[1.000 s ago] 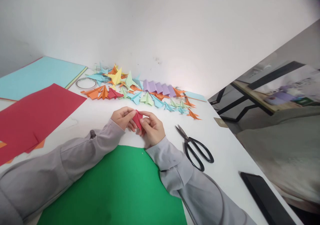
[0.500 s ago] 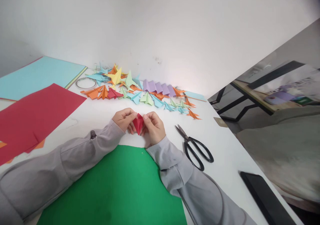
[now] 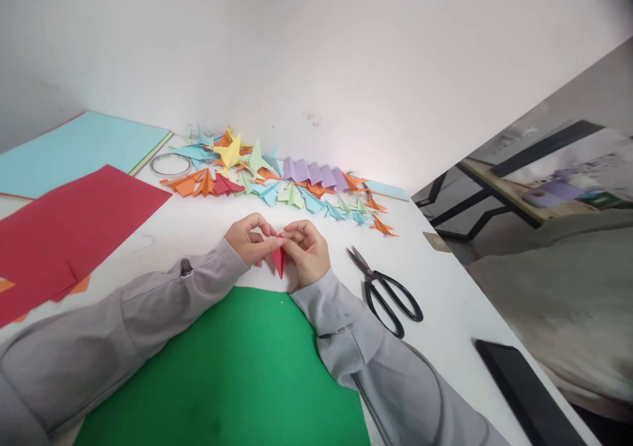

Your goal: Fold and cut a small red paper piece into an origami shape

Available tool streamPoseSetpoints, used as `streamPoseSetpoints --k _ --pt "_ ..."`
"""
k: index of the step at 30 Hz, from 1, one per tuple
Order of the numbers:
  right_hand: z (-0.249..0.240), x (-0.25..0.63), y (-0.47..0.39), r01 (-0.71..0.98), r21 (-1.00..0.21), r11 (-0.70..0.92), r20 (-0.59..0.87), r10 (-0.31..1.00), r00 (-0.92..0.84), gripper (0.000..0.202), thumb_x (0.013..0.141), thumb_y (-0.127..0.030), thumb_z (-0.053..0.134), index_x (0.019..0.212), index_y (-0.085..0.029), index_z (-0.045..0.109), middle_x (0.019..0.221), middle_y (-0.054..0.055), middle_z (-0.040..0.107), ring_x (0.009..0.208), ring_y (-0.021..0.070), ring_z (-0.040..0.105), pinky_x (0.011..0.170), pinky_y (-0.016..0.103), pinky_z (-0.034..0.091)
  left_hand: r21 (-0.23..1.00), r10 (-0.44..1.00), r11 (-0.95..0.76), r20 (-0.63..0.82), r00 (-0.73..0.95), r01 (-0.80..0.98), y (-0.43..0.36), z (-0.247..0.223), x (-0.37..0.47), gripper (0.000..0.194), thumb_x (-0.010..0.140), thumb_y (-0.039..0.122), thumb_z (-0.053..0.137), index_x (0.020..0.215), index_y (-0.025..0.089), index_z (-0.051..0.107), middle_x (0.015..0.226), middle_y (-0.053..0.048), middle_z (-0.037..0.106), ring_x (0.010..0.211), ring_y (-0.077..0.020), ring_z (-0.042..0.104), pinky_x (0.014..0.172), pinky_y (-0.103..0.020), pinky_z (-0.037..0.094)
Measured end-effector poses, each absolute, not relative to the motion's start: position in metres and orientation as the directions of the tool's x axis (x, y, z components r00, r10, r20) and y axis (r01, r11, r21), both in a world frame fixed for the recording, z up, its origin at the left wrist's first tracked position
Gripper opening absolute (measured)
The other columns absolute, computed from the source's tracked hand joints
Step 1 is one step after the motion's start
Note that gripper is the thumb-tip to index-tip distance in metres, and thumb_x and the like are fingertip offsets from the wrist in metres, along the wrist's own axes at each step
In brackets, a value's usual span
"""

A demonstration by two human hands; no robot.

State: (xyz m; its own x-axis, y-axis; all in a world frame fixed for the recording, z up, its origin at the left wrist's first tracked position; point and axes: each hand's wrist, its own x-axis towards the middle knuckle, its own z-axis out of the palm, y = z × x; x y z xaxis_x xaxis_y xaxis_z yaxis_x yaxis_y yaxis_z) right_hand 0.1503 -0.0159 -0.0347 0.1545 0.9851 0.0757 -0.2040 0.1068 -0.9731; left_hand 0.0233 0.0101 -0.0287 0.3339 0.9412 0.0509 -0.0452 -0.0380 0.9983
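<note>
Between my two hands is a small piece of folded red paper (image 3: 279,261), its narrow point hanging down toward me. My left hand (image 3: 251,240) pinches its upper part from the left, thumb in front. From the right, my right hand (image 3: 307,251) grips the same upper part, and both thumbs nearly meet there. The fingers hide the top of the paper. Just below my hands lies a large green sheet (image 3: 232,360), partly under my forearms. Black-handled scissors (image 3: 380,291) rest to the right of my right hand with their blades slightly apart.
Along the wall lie many folded paper shapes (image 3: 291,196) in several colours. Left are a red sheet (image 3: 84,235), a light blue sheet (image 3: 79,152) and a roll of tape (image 3: 170,164). A black flat object (image 3: 527,390) lies near the table's right edge.
The folded red paper has become narrower and sits slightly lower. My thumbs have come closer together over its top, covering more of it.
</note>
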Motion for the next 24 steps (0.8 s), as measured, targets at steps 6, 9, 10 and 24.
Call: streamPoseSetpoints --k 6,9,10,24 --pt "-0.0361 0.1513 -0.0159 -0.165 -0.974 0.156 0.123 0.974 0.192 0.02 0.057 -0.018 0.061 0.074 -0.02 0.052 0.061 -0.005 0.059 0.049 0.0093 0.053 0.045 0.021 0.041 0.995 0.927 -0.087 0.066 0.37 0.04 0.0078 -0.03 0.0234 0.032 0.058 0.024 0.069 0.077 0.019 0.044 0.046 0.009 0.048 0.035 -0.0072 0.047 0.034 -0.016 0.035" --pt "-0.0376 0.1516 -0.0151 -0.149 -0.973 0.174 0.141 0.967 0.212 0.019 0.059 -0.019 0.062 0.075 -0.02 0.052 0.063 -0.004 0.058 0.05 0.0096 0.053 0.043 0.021 0.042 0.99 0.918 -0.128 0.096 0.385 0.057 0.0045 -0.029 0.0246 0.035 0.055 0.018 0.068 0.079 0.02 0.042 0.048 0.009 0.049 0.038 -0.0078 0.049 0.036 -0.017 0.037" --pt "-0.0379 0.1517 -0.0149 -0.146 -0.974 0.174 0.142 0.968 0.207 0.019 0.059 -0.02 0.062 0.076 -0.02 0.052 0.064 -0.004 0.058 0.049 0.0094 0.053 0.042 0.021 0.042 0.988 0.919 -0.145 0.112 0.378 0.06 0.0039 -0.029 0.0249 0.034 0.055 0.018 0.067 0.079 0.02 0.042 0.049 0.009 0.048 0.039 -0.0079 0.05 0.036 -0.016 0.037" --pt "-0.034 0.1511 -0.0181 -0.181 -0.967 0.177 0.144 0.973 0.179 0.027 0.055 -0.012 0.058 0.081 -0.02 0.055 0.079 0.001 0.059 0.067 0.0152 0.058 0.044 0.023 0.048 0.978 0.943 -0.203 0.208 0.261 -0.046 0.0096 -0.0352 0.024 0.037 0.056 0.008 0.051 0.092 0.017 0.053 0.087 -0.001 0.051 0.062 -0.0094 0.058 0.042 -0.019 0.05"
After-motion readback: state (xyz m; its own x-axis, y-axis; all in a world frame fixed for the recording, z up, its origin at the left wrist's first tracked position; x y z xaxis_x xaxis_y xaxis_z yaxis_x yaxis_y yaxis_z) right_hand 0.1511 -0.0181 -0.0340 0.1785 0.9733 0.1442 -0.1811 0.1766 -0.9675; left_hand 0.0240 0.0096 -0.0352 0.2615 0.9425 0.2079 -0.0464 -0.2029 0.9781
